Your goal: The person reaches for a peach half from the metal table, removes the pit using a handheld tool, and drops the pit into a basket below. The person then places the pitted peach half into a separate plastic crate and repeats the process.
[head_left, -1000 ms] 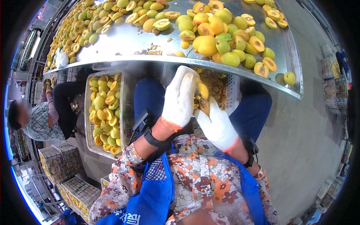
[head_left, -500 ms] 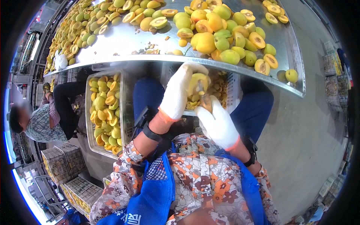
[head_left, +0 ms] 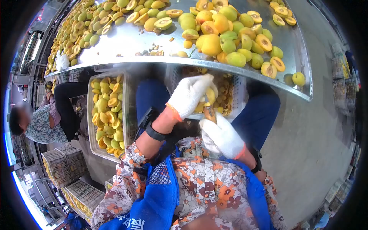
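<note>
My left hand [head_left: 190, 96], in a white knit glove, is closed around an apricot half [head_left: 210, 95]; the fingers cover much of it. Below it, my gloved right hand [head_left: 223, 137] grips a pitting tool [head_left: 209, 112] by its brown wooden handle. Yellow flesh clings near the tool's tip, which points up toward the fruit. Both hands are over a white plastic crate [head_left: 239, 92] between my knees, which holds yellow-brown scraps [head_left: 223, 91].
A metal table [head_left: 126, 51] crosses ahead, its raised rim just beyond my hands. Whole and halved apricots [head_left: 237, 36] are heaped on it. At left stands a crate [head_left: 92, 132] of apricot halves [head_left: 109, 115]. Another person [head_left: 46, 122] sits farther left, near stacked crates [head_left: 65, 165].
My left hand has turned, its fingers folding over the apricot half, whose cut ring showed before. The right hand with the tool has dropped slightly toward me.
</note>
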`<state>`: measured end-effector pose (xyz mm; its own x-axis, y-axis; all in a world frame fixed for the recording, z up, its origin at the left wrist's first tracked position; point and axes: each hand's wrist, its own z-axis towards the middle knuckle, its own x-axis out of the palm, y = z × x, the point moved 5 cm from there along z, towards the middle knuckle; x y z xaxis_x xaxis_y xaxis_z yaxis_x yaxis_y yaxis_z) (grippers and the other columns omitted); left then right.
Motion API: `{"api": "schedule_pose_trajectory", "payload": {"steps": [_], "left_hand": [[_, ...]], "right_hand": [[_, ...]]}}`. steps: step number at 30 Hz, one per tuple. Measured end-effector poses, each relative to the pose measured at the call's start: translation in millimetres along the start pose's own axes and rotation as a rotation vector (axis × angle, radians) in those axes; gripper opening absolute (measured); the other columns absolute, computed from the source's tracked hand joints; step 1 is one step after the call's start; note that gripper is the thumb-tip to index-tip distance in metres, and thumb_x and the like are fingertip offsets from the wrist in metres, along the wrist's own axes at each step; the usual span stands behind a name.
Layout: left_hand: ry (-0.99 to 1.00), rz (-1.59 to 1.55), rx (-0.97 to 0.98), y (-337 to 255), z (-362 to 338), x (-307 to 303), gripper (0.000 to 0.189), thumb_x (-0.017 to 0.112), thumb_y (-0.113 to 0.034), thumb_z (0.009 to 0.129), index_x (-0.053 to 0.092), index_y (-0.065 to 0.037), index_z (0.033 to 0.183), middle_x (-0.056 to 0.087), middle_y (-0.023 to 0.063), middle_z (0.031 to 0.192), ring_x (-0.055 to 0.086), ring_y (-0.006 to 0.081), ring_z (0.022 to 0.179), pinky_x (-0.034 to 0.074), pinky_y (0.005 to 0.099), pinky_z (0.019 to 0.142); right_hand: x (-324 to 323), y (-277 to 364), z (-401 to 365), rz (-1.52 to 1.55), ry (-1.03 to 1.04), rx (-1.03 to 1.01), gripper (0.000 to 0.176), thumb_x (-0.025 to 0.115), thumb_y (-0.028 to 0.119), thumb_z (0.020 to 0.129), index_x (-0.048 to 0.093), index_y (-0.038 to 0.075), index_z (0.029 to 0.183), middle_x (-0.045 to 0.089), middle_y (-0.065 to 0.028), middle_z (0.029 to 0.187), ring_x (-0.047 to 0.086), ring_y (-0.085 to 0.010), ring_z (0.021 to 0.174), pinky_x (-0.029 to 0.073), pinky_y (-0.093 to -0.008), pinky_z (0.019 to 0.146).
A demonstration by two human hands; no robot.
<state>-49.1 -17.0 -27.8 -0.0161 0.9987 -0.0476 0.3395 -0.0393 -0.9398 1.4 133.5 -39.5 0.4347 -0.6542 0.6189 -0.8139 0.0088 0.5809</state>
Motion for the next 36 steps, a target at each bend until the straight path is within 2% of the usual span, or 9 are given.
{"api": "schedule_pose_trajectory", "payload": {"steps": [7, 11, 15, 19, 24, 27, 29, 33, 36], "left_hand": [[-0.329, -0.092, 0.190, 5, -16, 12, 0.041, 0.050, -0.034, 0.105, 0.070, -0.002, 0.089, 0.065, 0.0036, 0.077, 0.059, 0.0096, 0.072, 0.049, 0.0272, 0.065], [-0.249, -0.134, 0.019, 8, -12, 10, 0.038, 0.049, -0.033, 0.107, 0.068, -0.003, 0.094, 0.064, 0.0029, 0.074, 0.057, 0.0090, 0.068, 0.048, 0.0270, 0.063], [-0.408, 0.057, 0.417, 8, -25, 9, 0.025, 0.051, -0.022, 0.106, 0.067, -0.003, 0.102, 0.065, 0.0038, 0.080, 0.059, 0.0097, 0.071, 0.050, 0.0275, 0.066], [-0.100, -0.275, 0.117, 27, -12, 9, 0.035, 0.046, -0.028, 0.107, 0.067, -0.003, 0.098, 0.066, 0.0038, 0.081, 0.061, 0.0093, 0.076, 0.050, 0.0248, 0.071], [-0.205, -0.416, 0.238, 31, -18, 7, 0.041, 0.044, -0.034, 0.108, 0.067, -0.002, 0.097, 0.066, 0.0035, 0.083, 0.061, 0.0089, 0.076, 0.050, 0.0253, 0.073], [0.026, -0.560, 0.234, 22, -13, 0, 0.040, 0.047, -0.034, 0.107, 0.068, -0.002, 0.096, 0.066, 0.0036, 0.081, 0.060, 0.0091, 0.072, 0.049, 0.0252, 0.069], [0.238, -0.271, 0.292, 11, -14, -9, 0.039, 0.048, -0.034, 0.106, 0.068, -0.002, 0.096, 0.068, 0.0047, 0.084, 0.062, 0.0098, 0.077, 0.051, 0.0252, 0.073], [0.339, -0.022, 0.452, -10, -22, -27, 0.031, 0.053, -0.026, 0.103, 0.069, 0.000, 0.097, 0.070, 0.0059, 0.087, 0.066, 0.0117, 0.083, 0.053, 0.0267, 0.078], [0.265, -0.251, 0.429, -12, -36, -34, 0.032, 0.051, -0.023, 0.103, 0.068, 0.003, 0.096, 0.071, 0.0094, 0.086, 0.067, 0.0135, 0.077, 0.054, 0.0270, 0.075]], "right_hand": [[3, 5, -2, -0.073, -0.046, 0.031, 0.006, 0.051, 0.020, 0.106, 0.047, 0.015, 0.107, 0.042, 0.0047, 0.065, 0.038, -0.0058, 0.046, 0.030, -0.0234, 0.040], [0, 2, 3, -0.058, -0.042, 0.033, 0.007, 0.052, 0.019, 0.105, 0.046, 0.015, 0.102, 0.040, 0.0050, 0.063, 0.036, -0.0055, 0.044, 0.028, -0.0235, 0.039], [8, 1, 0, 0.006, 0.001, 0.095, 0.013, 0.052, 0.019, 0.105, 0.043, 0.015, 0.096, 0.037, 0.0035, 0.061, 0.031, -0.0077, 0.039, 0.024, -0.0255, 0.037], [7, 1, -4, 0.115, 0.126, 0.196, 0.009, 0.049, 0.021, 0.107, 0.045, 0.015, 0.101, 0.038, 0.0020, 0.059, 0.030, -0.0085, 0.037, 0.024, -0.0263, 0.036], [11, 0, -2, 0.119, 0.189, 0.212, 0.014, 0.045, 0.025, 0.109, 0.049, 0.015, 0.100, 0.038, 0.0025, 0.059, 0.027, -0.0078, 0.036, 0.023, -0.0259, 0.037], [16, -1, -3, 0.287, 0.309, 0.224, 0.019, 0.043, 0.029, 0.110, 0.053, 0.015, 0.101, 0.035, 0.0044, 0.058, 0.027, -0.0066, 0.037, 0.023, -0.0250, 0.037], [20, -2, -2, 0.323, 0.404, 0.257, 0.022, 0.043, 0.031, 0.110, 0.057, 0.015, 0.105, 0.033, 0.0058, 0.057, 0.027, -0.0056, 0.037, 0.022, -0.0240, 0.037], [36, -3, 0, 0.375, 0.502, 0.285, 0.023, 0.043, 0.031, 0.110, 0.057, 0.013, 0.108, 0.034, 0.0058, 0.057, 0.027, -0.0051, 0.036, 0.021, -0.0231, 0.036], [44, -1, 4, 0.314, 0.502, 0.282, 0.022, 0.047, 0.031, 0.109, 0.055, 0.012, 0.105, 0.035, 0.0055, 0.057, 0.028, -0.0045, 0.037, 0.021, -0.0228, 0.035]]}}
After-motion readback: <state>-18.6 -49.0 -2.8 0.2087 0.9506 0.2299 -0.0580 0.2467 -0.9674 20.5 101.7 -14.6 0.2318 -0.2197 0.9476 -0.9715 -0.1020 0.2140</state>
